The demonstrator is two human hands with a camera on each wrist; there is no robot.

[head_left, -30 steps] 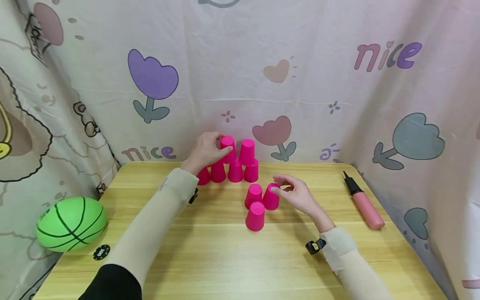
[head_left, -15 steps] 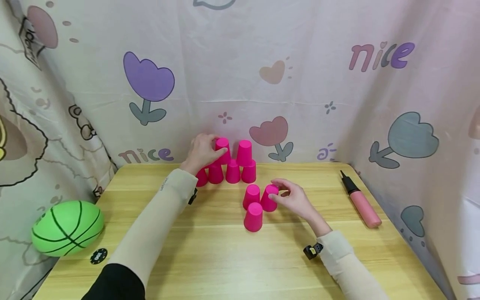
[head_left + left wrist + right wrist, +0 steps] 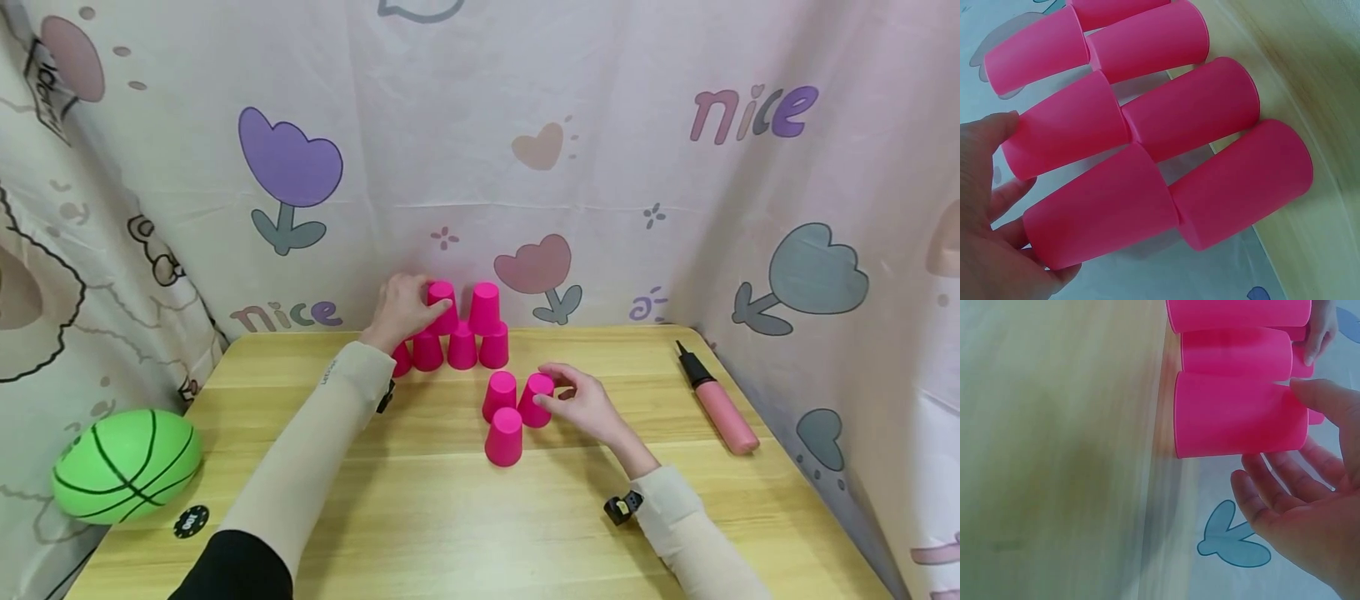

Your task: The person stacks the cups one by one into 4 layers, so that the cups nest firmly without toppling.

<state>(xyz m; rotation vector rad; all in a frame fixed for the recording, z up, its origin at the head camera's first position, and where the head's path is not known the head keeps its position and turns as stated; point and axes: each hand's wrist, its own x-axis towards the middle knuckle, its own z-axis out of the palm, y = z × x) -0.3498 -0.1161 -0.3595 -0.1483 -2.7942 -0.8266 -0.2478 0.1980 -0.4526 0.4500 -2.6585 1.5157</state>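
pink cups (image 3: 504, 437) stand inverted, in the head view, on the counter (image 3: 570, 533): two tiers at the rear, three nearer. left hand (image 3: 400, 312) grips the upper tier; right hand (image 3: 588, 404) pinches the near group's right cup (image 3: 534, 408). left wrist view: fingers (image 3: 1010, 195) curl against two upper cups' (image 3: 1066, 128) narrow ends. right wrist view: spread fingers (image 3: 1250, 495) and thumb (image 3: 1317, 397) bracket one cup.

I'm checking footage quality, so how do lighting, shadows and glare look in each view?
Head: bright, with soft shadows on the table beside both sleeves; left wrist: pink cups clearly outlined, no harsh glare; right wrist: hazy, a blurry shadow on the table.
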